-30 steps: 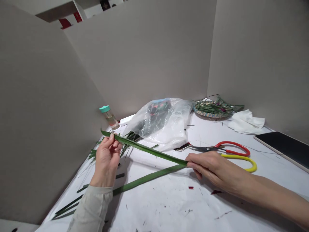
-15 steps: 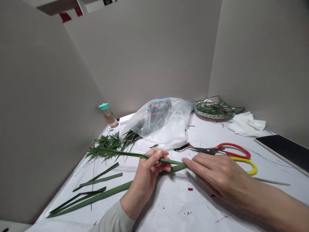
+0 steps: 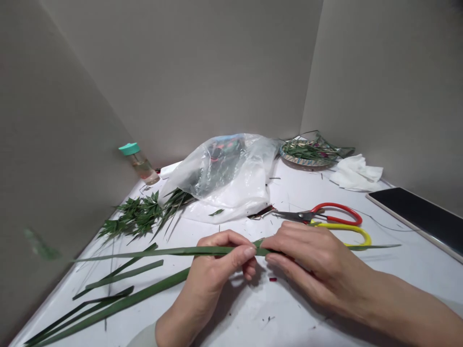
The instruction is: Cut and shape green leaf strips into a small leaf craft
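Observation:
My left hand (image 3: 220, 265) pinches a long green leaf strip (image 3: 173, 251) between thumb and fingers, and the strip's thin end reaches out to the left. Close beside it, my right hand (image 3: 311, 265) has its fingers closed on the same strip, the two sets of fingertips nearly touching. Behind the right hand lie scissors with one red and one yellow handle (image 3: 336, 214), their blades pointing left. Several cut leaf strips (image 3: 125, 274) rest on the white table at the left, and a long broad leaf (image 3: 152, 291) runs toward my left wrist.
A clear plastic bag (image 3: 231, 178) sits at the back, with leafy sprigs (image 3: 139, 214) to its left. A bottle with a teal lid (image 3: 139, 164) stands at the back left. At the right are a woven tray (image 3: 307, 166), white tissue (image 3: 356, 173) and a black-screened device (image 3: 415, 212). Grey panels surround the table.
The view has shifted. The strip is held flatter and my left hand has turned, its thumb now along the strip. Both hands' fingertips have come closer together.

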Available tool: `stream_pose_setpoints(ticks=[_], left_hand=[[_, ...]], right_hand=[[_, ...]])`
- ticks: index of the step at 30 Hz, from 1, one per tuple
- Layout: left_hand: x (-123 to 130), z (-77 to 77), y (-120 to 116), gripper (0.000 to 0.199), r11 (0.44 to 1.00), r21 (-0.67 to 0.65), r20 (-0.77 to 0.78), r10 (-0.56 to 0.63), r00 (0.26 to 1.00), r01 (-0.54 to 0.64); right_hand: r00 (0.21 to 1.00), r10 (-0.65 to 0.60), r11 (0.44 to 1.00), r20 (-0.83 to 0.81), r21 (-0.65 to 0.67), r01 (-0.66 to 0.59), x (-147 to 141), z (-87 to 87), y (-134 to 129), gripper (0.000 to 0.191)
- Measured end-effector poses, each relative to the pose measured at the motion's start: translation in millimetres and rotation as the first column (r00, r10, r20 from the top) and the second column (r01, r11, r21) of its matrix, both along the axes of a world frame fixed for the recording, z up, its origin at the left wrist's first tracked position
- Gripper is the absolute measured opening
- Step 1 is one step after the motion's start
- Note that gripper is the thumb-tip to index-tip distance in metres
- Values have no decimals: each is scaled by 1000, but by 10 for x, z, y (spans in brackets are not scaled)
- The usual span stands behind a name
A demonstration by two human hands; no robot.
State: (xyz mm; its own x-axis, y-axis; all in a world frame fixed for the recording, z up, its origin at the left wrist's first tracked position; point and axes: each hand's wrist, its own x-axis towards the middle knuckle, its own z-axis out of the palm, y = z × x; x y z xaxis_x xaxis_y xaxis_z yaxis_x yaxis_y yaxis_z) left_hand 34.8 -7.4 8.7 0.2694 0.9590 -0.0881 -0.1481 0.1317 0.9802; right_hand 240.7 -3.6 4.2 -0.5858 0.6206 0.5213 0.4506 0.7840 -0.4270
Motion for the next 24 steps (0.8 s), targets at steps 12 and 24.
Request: stream_pose_setpoints(ticks=[12, 24], left_hand=[[-14, -38, -53, 12, 999, 27, 50, 43, 998, -45], [-26, 15, 16, 14, 969, 58, 75, 236, 969, -240]], right_hand=[[986, -76, 985, -147, -167, 51, 8, 75, -50, 22], [991, -107, 993, -74, 47, 111, 106, 51, 38, 22]])
